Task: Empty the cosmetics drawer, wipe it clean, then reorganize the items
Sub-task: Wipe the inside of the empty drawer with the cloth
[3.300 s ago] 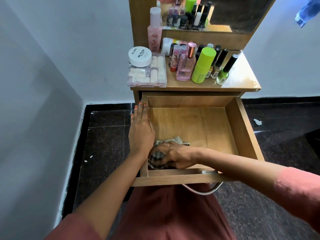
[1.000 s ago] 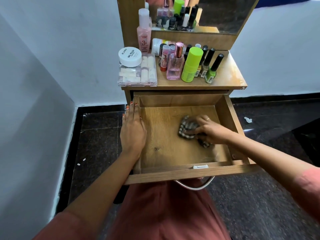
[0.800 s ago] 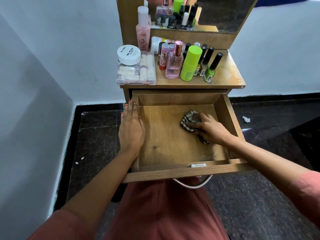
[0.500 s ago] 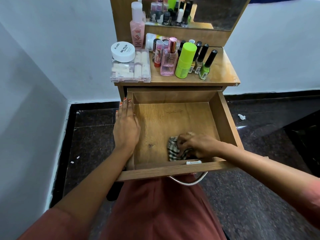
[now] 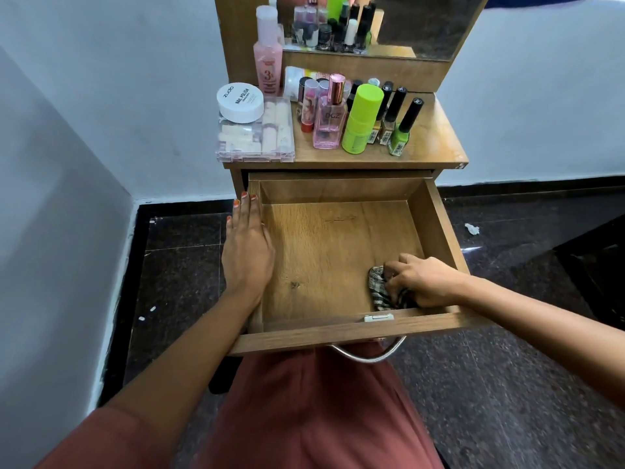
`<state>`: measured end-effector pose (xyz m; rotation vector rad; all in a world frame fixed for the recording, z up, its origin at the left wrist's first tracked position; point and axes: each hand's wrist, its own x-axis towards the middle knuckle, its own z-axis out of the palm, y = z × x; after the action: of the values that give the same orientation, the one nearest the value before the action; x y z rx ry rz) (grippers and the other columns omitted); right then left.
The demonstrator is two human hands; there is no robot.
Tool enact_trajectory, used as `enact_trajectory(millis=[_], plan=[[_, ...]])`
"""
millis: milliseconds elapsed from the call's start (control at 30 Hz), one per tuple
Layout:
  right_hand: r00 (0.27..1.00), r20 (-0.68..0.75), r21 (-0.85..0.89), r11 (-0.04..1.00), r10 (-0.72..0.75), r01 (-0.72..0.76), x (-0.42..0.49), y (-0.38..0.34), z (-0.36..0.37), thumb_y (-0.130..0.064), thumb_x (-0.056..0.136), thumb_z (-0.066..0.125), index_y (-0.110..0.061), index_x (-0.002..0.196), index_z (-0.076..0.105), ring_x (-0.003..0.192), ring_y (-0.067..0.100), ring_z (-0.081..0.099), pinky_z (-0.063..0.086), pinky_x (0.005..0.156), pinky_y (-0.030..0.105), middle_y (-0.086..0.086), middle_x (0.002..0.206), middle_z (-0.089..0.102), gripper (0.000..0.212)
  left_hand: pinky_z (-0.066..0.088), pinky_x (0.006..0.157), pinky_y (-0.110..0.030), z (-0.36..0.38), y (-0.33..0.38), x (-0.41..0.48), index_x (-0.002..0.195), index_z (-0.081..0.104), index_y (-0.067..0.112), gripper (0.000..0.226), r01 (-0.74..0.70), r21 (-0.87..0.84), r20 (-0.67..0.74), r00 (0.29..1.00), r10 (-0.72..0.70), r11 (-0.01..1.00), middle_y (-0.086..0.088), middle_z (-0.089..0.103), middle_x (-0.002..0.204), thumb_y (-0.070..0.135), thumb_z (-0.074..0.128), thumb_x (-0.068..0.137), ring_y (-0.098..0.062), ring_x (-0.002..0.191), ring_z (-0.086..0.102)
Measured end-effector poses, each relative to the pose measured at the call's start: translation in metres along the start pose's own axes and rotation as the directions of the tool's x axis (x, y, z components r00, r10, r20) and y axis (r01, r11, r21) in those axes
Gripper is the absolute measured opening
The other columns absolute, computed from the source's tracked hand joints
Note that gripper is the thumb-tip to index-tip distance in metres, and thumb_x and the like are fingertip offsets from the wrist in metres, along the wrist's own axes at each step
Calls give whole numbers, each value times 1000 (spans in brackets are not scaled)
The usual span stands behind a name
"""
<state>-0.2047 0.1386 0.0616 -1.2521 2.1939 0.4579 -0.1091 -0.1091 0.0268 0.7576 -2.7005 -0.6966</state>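
Presently on view: one drawer (image 5: pixel 439 228), pulled fully out, wooden, floor bare but for a cloth (image 5: pixel 380 292) at its front right corner. Cloth: checked, small, bunched; judged soft and light, best held as a wad in the fist so it presses flat under the palm and reaches into corners. Right hand (image 5: pixel 422 280): fingers curled tight around the cloth, knuckles up, pushing it against the drawer floor just behind the front panel. Left hand (image 5: pixel 247 255): fingers straight and close together, palm laid flat on the left wall, apparently steadying the drawer; it grips nothing. Tabletop (image 5: pixel 436 137), above: the cosmetics, standing well clear of the drawer. Items: white jar (image 5: pixel 240 102) resting on a clear case (image 5: pixel 255 137); tall pink bottle (image 5: pixel 268 52) at the back; glass perfume (image 5: pixel 329 118); green tube (image 5: pixel 362 120); several polish bottles (image 5: pixel 402 128), upright and close-packed. Handling notes, as judgement: glass perfume and polish bottles are fragile and tippy, to be taken one at a time by the body, not the cap; the case is light and rigid, to be lifted by its edges with the jar removed first. Stage: emptied, wiping under way, reorganizing not begun.
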Motion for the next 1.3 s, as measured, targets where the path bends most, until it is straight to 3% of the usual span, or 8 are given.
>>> enact_trajectory(millis=[233,433,600,867,1067,1300], plan=[[986,-10,7,986,-166,166,23,-24,-15,-8,83,48,-29,112,60,110,22,44,40,73,29,1,129,49,38,10,118,-31,-2,-2,-1,145,20,6,47,2,16,-1,1000,-2,1000,-10,15,155,11,28,99,-21,145,12],[962,-144,104,963,-233,249,44,-69,-22,-7,83,49,-21,117,57,111,24,44,40,82,32,4,129,48,38,11,118,-32,-4,-2,0,145,20,6,47,1,21,6,1000,-1,1000,-10,15,155,11,28,98,-22,145,13],[989,-88,274,952,-116,136,27,-55,-14,-14,86,56,-17,120,55,118,27,42,40,96,39,8,130,44,35,9,119,-32,-3,-3,0,145,20,5,48,3,20,10,1000,-3,1000,-9,15,156,10,28,98,-22,145,11],[976,147,60,984,160,-170,0,-6,-7,-10,86,51,-24,136,38,127,26,37,45,92,38,7,139,36,54,9,120,-33,-2,-5,-3,145,19,6,49,0,9,16,1000,0,1000,-9,14,156,10,28,97,-21,145,11],[985,55,-141,978,161,-152,8,-2,-9,-16,88,51,-27,133,38,123,25,38,46,80,33,6,137,36,48,9,120,-32,-1,0,-1,145,18,7,48,2,-6,23,1000,-1,1000,-8,13,156,12,27,98,-20,145,9],[972,-104,-121,967,210,-222,40,23,-37,-7,87,49,-20,131,43,122,30,42,48,83,36,10,136,40,46,11,120,-32,-3,-2,-2,145,19,7,48,10,-7,23,1000,-10,1000,-8,14,156,12,27,99,-20,145,10]])
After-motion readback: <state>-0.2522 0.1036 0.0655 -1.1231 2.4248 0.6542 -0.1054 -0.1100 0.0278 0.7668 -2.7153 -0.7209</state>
